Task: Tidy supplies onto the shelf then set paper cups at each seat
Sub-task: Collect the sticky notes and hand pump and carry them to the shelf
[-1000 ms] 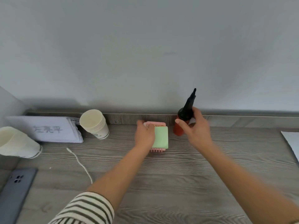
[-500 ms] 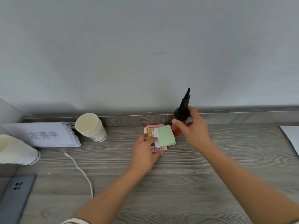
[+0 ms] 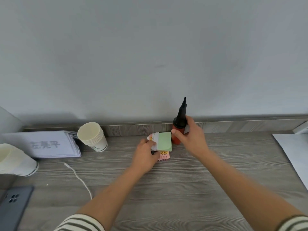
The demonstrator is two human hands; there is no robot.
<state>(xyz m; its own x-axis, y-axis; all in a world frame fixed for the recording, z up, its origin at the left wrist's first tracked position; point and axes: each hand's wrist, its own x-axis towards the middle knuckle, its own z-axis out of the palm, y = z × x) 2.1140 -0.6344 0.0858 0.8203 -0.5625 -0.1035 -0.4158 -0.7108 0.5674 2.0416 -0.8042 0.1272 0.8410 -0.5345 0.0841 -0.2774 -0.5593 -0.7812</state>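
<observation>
Two hands: the left hand (image 3: 145,155) grips the left side of the pad pile (image 3: 162,145), thumb on top. The right hand (image 3: 191,137) is wrapped round the red bottle (image 3: 176,140) just below its black nozzle (image 3: 181,112).
Supplies' place: the pile and bottle stand side by side, almost touching, at the middle of the tabletop's back edge, against the back ledge (image 3: 133,129).
Edges: the ledge runs the whole back edge, under the wall. The left edge is crowded and a white sheet (image 3: 295,157) covers the right edge.
Open room: bare wood of the tabletop (image 3: 200,180) runs from the pile to the near edge, between the white cable (image 3: 80,179) and the sheet, under both forearms.
Pads, three: a green sticky-note pad (image 3: 165,141) is on top, with a white pad (image 3: 155,140) beside it. Both lie on a pink spiral notebook (image 3: 164,156).
Cup stacks, two: one nested cup stack (image 3: 92,137) is left of the pile near the back edge. A second cup stack (image 3: 13,159) is at the left edge. I cannot count the cups in either.
Singles: one paper sheaf (image 3: 50,144) lies between the stacks, and one grey phone (image 3: 15,209) is in the near-left corner.
Writing: the sheaf's top sheet carries three large grey characters, seemingly 左亮平. The notebook's yellow label and the green mark at the cup's base are too small to read.
</observation>
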